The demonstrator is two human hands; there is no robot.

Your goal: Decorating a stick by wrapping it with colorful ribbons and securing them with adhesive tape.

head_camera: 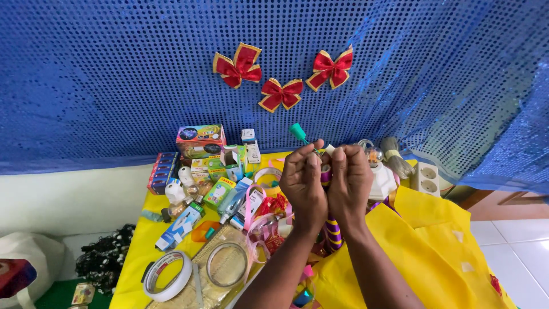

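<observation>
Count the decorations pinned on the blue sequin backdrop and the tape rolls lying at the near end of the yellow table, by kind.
Red fabric bows with gold edging: 3
Round rolls of tape: 2
Total: 5

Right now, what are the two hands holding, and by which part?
Both the left hand and right hand pinch the upper end of a purple-and-yellow striped ribbon; the exact finger contact is hidden.

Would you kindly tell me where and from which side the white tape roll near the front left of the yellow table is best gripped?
Pinch the white tape roll across its ring wall, one finger inside the open centre, coming from above. It appears to lie flat on the yellow table, hole facing up, with the outer rim on its left side free.
</observation>
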